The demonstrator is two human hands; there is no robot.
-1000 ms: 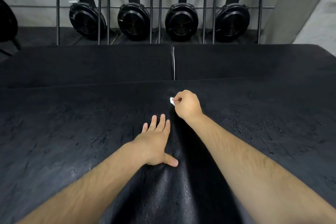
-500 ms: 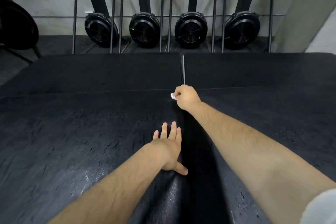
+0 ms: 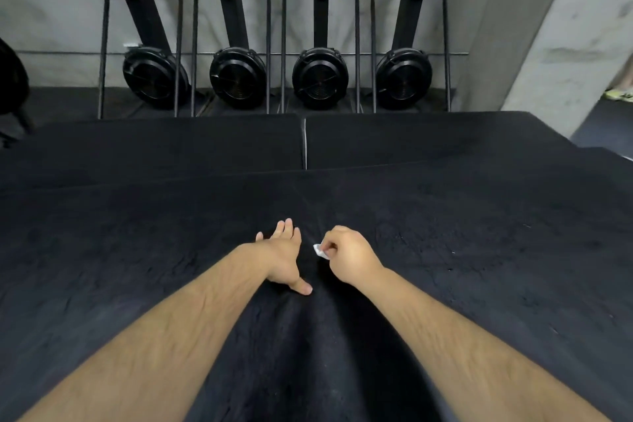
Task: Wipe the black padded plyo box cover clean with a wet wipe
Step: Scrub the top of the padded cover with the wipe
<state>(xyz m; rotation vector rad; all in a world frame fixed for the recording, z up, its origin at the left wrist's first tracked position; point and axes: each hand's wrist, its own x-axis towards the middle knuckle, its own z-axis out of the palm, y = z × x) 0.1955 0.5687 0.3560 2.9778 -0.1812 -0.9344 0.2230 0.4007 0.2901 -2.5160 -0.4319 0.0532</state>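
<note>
Black padded plyo box cover (image 3: 137,267) is spread across the whole near field, under both forearms. Left hand (image 3: 284,259) is laid flat on it, fingers straight and close together, thumb splayed back toward the wearer; nothing is held. Just to its right, a small folded wet wipe (image 3: 319,249) is pinched between thumb and curled fingers of the right hand (image 3: 349,255), low over the cover; contact cannot be confirmed. Surface is noted as matte, cracked and mottled. Behind it two further black pads (image 3: 171,147) are butted at a pale seam (image 3: 304,144). Along the grey wall (image 3: 51,10) four black rowing machines (image 3: 236,77) are stood upright in frames. A concrete pillar (image 3: 548,44) is seen at right. Small panels on the rails are too small to be read.
</note>
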